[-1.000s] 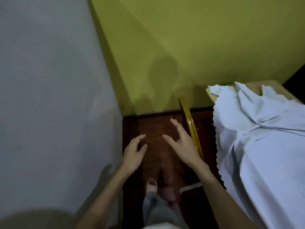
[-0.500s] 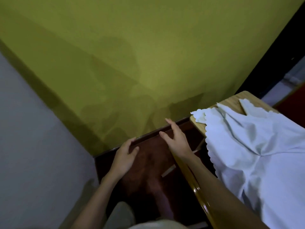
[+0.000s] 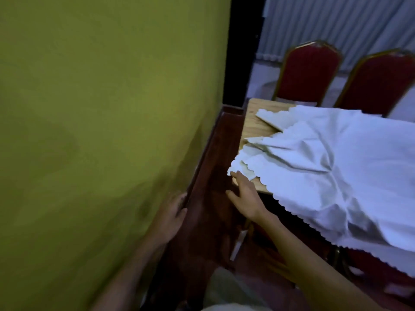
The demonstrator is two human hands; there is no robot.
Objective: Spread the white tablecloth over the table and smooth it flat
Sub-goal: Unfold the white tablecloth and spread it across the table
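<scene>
A white tablecloth point(image 3: 336, 167) with a scalloped edge lies rumpled and folded back on a light wooden table point(image 3: 253, 124). Part of the cloth hangs over the near side, and the table's left end is bare. My right hand point(image 3: 246, 196) is open, fingers spread, its fingertips at the folded cloth corner on the table's near left corner. My left hand point(image 3: 173, 214) is open and hangs low beside the wall, holding nothing. It is blurred.
A yellow-green wall point(image 3: 101, 131) fills the left, with a narrow strip of dark red floor point(image 3: 213, 176) between it and the table. Two red chairs point(image 3: 307, 70) with gold frames stand behind the table. A dark door frame point(image 3: 242, 48) rises past the wall's end.
The view has swung right, bringing the table's far end and the chairs into sight. My right hand has reached forward to the cloth corner. My left hand has dropped toward the wall.
</scene>
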